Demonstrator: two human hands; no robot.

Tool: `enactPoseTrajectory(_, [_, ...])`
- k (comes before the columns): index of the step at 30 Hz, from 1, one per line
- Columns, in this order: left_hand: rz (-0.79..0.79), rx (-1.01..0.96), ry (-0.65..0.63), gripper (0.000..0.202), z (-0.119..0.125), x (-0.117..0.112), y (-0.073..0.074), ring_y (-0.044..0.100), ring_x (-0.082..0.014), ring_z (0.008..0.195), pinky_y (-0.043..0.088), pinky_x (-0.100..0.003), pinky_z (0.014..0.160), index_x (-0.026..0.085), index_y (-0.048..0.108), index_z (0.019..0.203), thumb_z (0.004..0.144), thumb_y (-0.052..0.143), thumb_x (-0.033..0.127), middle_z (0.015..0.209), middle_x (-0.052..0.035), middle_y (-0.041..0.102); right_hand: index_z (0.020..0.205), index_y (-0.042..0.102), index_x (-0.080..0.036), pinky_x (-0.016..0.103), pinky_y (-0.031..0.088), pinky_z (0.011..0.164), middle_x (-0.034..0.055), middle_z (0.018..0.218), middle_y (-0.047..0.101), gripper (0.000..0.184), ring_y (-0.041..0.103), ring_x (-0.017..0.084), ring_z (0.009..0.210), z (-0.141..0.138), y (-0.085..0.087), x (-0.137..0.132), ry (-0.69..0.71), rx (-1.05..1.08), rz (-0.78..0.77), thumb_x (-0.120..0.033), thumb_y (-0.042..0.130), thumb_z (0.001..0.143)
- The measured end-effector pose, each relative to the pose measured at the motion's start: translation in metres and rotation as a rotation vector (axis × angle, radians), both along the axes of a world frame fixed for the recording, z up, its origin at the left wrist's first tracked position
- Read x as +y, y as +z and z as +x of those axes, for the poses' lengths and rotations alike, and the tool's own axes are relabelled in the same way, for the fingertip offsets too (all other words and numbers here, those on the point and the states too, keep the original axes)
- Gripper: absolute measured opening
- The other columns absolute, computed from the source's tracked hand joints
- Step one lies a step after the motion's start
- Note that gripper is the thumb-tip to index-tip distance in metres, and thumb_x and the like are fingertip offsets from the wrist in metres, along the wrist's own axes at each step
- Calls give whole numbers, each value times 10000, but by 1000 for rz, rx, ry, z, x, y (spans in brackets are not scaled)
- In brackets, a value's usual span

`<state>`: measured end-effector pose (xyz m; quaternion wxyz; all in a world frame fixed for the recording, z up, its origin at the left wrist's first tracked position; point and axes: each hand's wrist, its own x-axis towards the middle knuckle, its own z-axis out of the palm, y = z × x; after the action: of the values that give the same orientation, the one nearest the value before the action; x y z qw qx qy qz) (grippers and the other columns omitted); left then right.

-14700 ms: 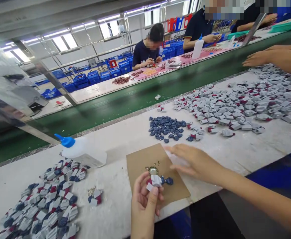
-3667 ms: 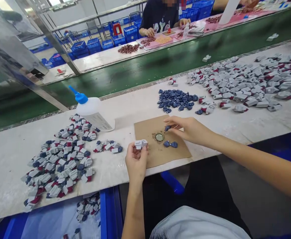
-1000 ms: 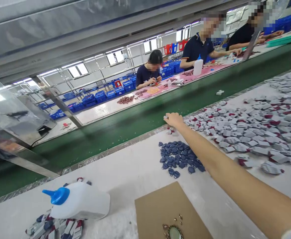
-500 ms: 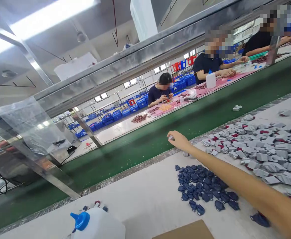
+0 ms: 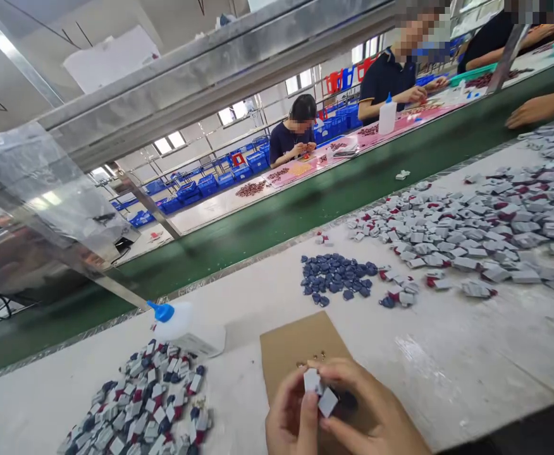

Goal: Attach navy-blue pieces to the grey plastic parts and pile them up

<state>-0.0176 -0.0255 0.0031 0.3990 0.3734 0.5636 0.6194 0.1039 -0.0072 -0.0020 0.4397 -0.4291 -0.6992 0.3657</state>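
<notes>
Both hands are close together over a brown cardboard sheet (image 5: 286,344) at the bottom of the head view. My left hand (image 5: 289,420) pinches a small light-grey block (image 5: 312,381) between thumb and fingers. Beside it, the fingers of my right hand (image 5: 381,404) grip a second light-grey block face (image 5: 327,402); whether the two are joined I cannot tell. A dark part shows behind them, mostly hidden by the fingers. Several tiny brass-coloured bits (image 5: 315,357) lie on the cardboard just beyond my fingertips.
Left stands a white bottle with a blue nozzle (image 5: 162,311), behind a heap of grey, navy and red pieces (image 5: 139,404). Ahead lie navy pieces (image 5: 336,275); grey-and-red pieces (image 5: 448,234) spread right. A green conveyor (image 5: 258,227) crosses behind. A co-worker's hand (image 5: 526,114) reaches in at right.
The bare arm stretched towards the conveyor with a small piece in its fingers is gone from there. Both my hands now show over the cardboard. The view has tipped down, revealing the left heap.
</notes>
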Motion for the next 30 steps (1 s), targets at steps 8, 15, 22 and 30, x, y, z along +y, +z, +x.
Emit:
enactPoseTrajectory(8, [-75,-501,194,259,-48,-8,-7,539,-96,559,411,-146,377,215,697,821,632,694,393,680,4,642,1133,541,-222,315,485,731,66,998,636,339,589,206,902,64,-13,69,-308,-515,95,-372,451,843])
enactPoseTrajectory(15, [2,-488,183,233,-62,-9,-15,316,-4,420,245,-92,319,219,661,909,731,620,364,688,26,548,1068,595,-158,302,404,581,97,932,618,324,583,250,840,66,-26,119,-325,-939,168,-299,393,858])
enactPoseTrajectory(22, [20,-416,151,364,-61,-9,-22,554,-62,680,421,-133,462,245,550,1106,751,611,298,987,-31,586,973,590,-187,304,408,559,75,917,616,271,584,230,771,72,-38,110,-299,-819,311,-254,367,835])
enactPoseTrajectory(30, [-10,-430,92,266,-60,-12,-18,616,-197,966,490,-255,712,192,492,929,724,650,254,1070,-99,643,877,550,-233,299,482,590,50,885,639,172,608,191,695,58,-23,91,-60,-497,236,-280,405,796])
